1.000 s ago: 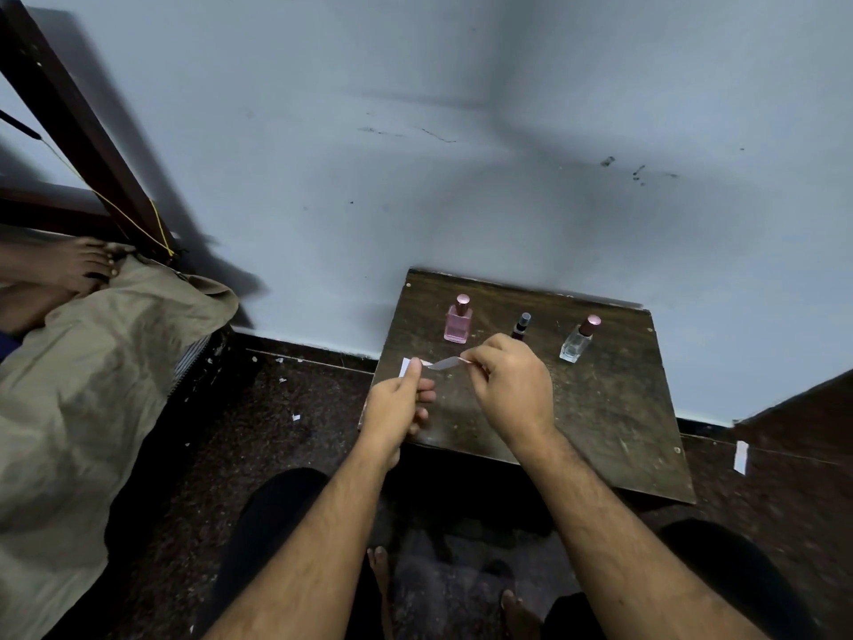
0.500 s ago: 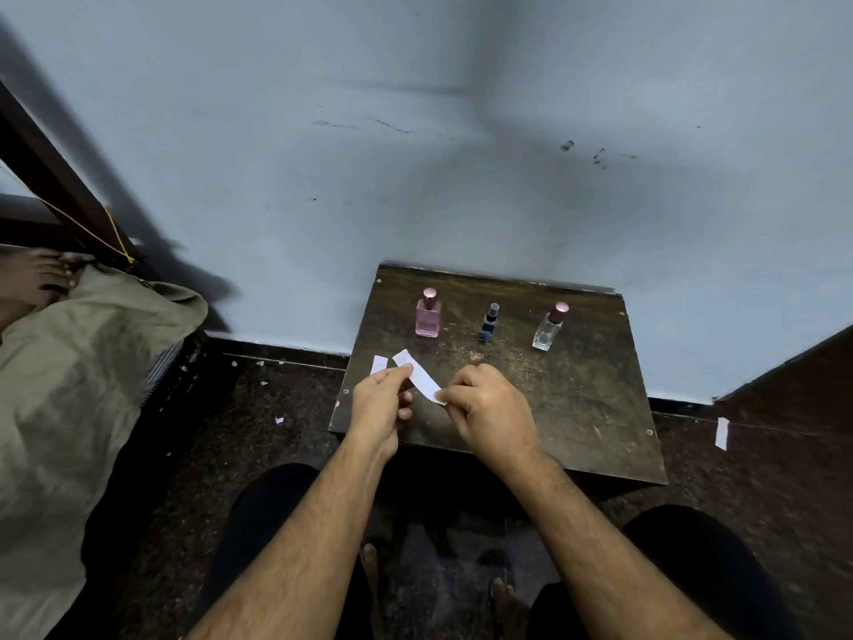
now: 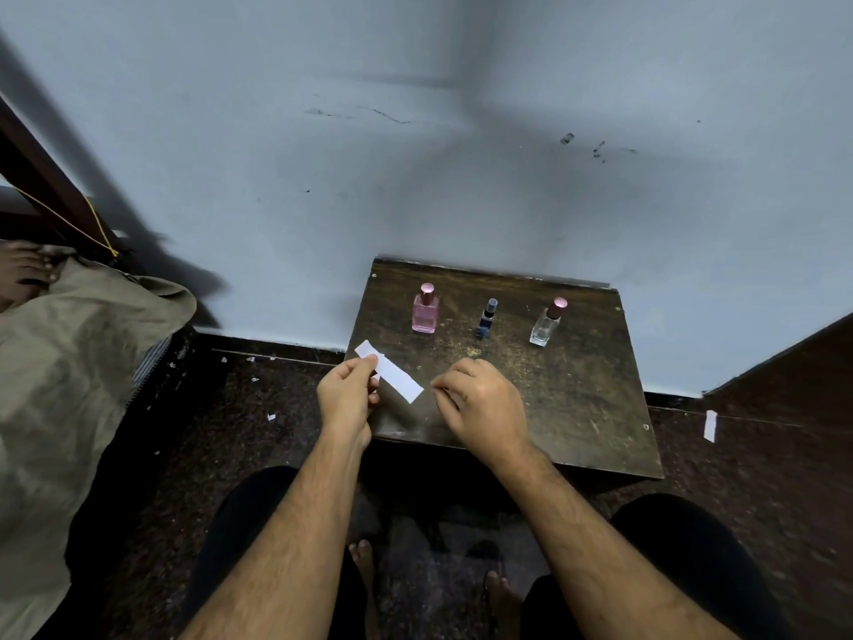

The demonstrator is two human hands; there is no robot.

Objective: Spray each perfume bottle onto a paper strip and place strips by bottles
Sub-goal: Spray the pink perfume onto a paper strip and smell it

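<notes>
Three perfume bottles stand in a row at the back of a small dark wooden table: a pink bottle, a small dark blue bottle and a clear bottle with a pink cap. My left hand pinches one end of a white paper strip over the table's front left corner. The strip slants down to the right. A second bit of white paper peeks out above the thumb. My right hand hovers just right of the strip's free end, fingers curled and pinched, apart from the paper.
A loose paper strip lies on the dark floor at the right, and small paper scraps at the left. A beige cloth-covered bed with another person's foot fills the left side. The wall rises directly behind the table.
My right hand has let go of the strip's end and drawn slightly right. The left hand keeps the strip, now lower and flatter over the table's front left corner.
</notes>
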